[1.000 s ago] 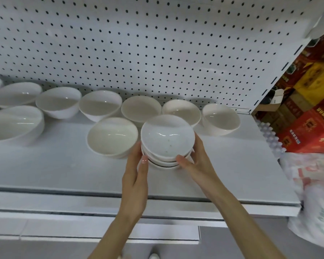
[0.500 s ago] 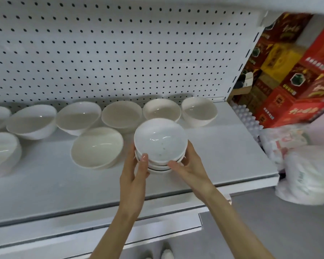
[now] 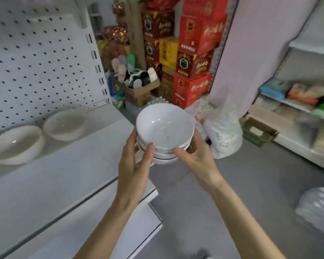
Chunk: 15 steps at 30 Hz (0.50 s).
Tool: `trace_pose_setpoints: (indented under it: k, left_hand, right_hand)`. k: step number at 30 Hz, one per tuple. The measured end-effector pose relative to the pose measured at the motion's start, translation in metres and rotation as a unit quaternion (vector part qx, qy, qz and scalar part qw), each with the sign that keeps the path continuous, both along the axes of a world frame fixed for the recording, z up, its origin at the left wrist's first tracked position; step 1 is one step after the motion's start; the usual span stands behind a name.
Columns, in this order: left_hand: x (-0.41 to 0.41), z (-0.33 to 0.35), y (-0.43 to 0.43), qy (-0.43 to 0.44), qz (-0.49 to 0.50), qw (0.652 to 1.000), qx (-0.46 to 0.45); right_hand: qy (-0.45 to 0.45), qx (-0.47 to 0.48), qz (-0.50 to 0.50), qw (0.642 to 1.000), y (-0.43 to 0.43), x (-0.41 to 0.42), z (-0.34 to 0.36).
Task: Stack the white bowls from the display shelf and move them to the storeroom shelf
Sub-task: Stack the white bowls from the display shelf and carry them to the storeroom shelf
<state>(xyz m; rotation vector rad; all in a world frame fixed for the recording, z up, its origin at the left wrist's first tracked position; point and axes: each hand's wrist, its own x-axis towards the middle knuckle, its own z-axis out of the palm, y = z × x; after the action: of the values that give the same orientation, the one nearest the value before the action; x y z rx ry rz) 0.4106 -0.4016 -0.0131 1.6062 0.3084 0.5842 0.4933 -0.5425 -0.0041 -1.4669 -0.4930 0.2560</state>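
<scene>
A stack of white bowls (image 3: 164,128) is held in the air past the right end of the display shelf (image 3: 67,176). My left hand (image 3: 137,165) grips the stack's left side, thumb up against the rims. My right hand (image 3: 198,159) grips its right side, fingers curled underneath. Two more white bowls remain on the display shelf at the left, one nearer (image 3: 15,144) and one further back (image 3: 64,124), in front of the pegboard (image 3: 36,58).
Red and yellow cartons (image 3: 193,58) are piled ahead beside a box of slippers (image 3: 137,85). White plastic bags (image 3: 221,128) lie on the grey floor beyond the bowls. At the right stands another shelf (image 3: 297,116) with packaged goods. Wrapped bottles (image 3: 320,208) sit at lower right.
The bowl stack has been lifted off the display shelf and carried to the right, clear of its end. The view has swung right toward the cartons and the other shelf.
</scene>
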Motion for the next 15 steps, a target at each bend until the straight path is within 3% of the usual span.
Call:
trace_pose_setpoints:
  k: [7, 15]
  left_hand:
    - [0.151, -0.003, -0.200, -0.012, -0.139, 0.990, -0.020]
    - [0.299, 0.024, -0.402, -0.022, -0.289, 0.956, -0.049]
  right_hand:
    - [-0.013, -0.020, -0.140, 0.990, -0.215, 0.107, 0.009]
    - [-0.025, -0.029, -0.285, 0.958, -0.418, 0.211, 0.032]
